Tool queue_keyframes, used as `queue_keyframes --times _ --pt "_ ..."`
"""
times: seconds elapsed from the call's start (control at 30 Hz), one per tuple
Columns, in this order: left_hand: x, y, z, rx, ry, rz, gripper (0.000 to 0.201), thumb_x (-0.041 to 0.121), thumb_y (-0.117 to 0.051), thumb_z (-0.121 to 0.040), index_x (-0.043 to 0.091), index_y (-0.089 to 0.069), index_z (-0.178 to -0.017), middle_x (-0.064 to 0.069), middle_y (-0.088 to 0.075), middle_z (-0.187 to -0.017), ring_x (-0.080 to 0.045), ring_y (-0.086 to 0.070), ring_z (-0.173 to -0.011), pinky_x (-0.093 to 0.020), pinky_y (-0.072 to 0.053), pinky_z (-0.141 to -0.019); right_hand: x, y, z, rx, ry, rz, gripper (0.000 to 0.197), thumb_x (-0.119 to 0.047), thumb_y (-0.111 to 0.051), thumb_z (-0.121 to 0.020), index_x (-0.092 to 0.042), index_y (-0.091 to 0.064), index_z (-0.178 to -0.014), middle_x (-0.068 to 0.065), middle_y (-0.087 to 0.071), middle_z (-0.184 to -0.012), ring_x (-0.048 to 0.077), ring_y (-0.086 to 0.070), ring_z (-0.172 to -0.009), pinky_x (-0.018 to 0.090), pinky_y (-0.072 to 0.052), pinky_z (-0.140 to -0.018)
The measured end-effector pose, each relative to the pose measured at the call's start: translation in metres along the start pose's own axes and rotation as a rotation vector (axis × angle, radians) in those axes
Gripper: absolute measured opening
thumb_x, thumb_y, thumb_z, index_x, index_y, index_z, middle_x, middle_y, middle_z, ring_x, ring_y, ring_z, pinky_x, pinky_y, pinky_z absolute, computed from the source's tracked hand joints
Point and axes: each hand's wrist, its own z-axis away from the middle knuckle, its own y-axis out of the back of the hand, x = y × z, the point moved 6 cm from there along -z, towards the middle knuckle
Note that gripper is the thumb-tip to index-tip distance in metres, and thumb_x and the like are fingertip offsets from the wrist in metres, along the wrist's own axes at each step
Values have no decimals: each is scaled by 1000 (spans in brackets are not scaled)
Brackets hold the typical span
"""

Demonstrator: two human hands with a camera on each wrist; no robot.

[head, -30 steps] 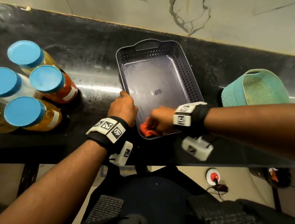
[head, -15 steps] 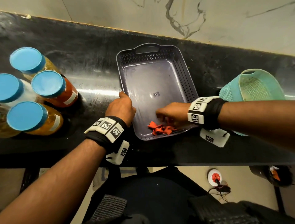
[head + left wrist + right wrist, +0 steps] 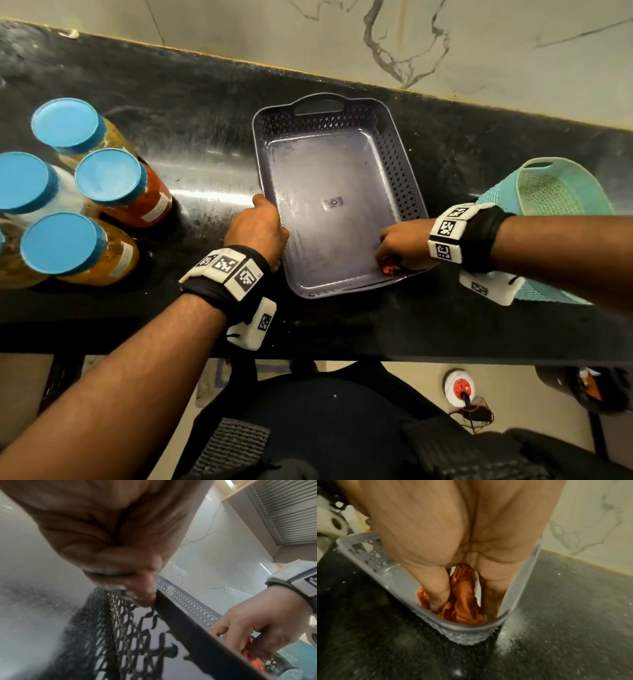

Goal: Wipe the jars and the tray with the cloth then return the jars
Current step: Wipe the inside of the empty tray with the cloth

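The right hand [image 3: 402, 245] presses a crumpled orange cloth [image 3: 462, 599] under curled fingers into the near right corner of the grey perforated plastic tray [image 3: 404, 181], whose long axis runs from near to far across the black stone counter [image 3: 191, 137]. The unwiped floor lies far and left of it. The left hand [image 3: 258, 231] grips the tray's left rim, steadying it; four blue-lidded glass jars [image 3: 109, 178] wait well apart at the left.

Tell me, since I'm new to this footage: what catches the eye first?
The grey tray at the counter's middle, left hand gripping its left rim, right hand pressing an orange cloth into its near right corner. Then the blue-lidded jars clustered at the left.
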Motion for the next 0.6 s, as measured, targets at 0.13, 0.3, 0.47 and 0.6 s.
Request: queue_keyframes --times 0.13,0.3,0.47,0.6 --pt "0 0 1 6 19 11 35 17 -54 -95 0 -41 -123 -23 -67 -105 -45 -65 -96 -46 -54 -84 -6 5 -2 -50 -51 -82 24 -18 -61 -92 -23 -72 -113 2 -72 -107 26 -67 -97 30 -53 -82" --pt "2 0 0 16 -21 -75 43 17 -55 -94 -2 -39 -128 -26 -67 -107 -46 -63 -102 -48 -49 -82 -45 36 -13 -201 97 -749 24 11 -57 -91 -7 -72 -99 5 -70 -82 21 -66 -73 33 -57 -74" --pt "4 5 -3 21 -35 -104 41 18 -58 -93 -1 -41 -126 -27 -66 -110 -46 -63 -104 -48 -49 -85 -76 66 -22 36 228 -826 24 1 -64 -92 -4 -70 -114 4 -73 -86 2 -63 -62 18 -54 -67" --pt "4 8 -6 32 -33 -119 41 16 -57 -93 -2 -43 -127 -26 -67 -109 -46 -63 -103 -47 -49 -83 -85 46 -9 153 273 -480 33 -24 -66 -94 -21 -66 -127 -4 -71 -114 6 -61 -88 10 -43 -73"
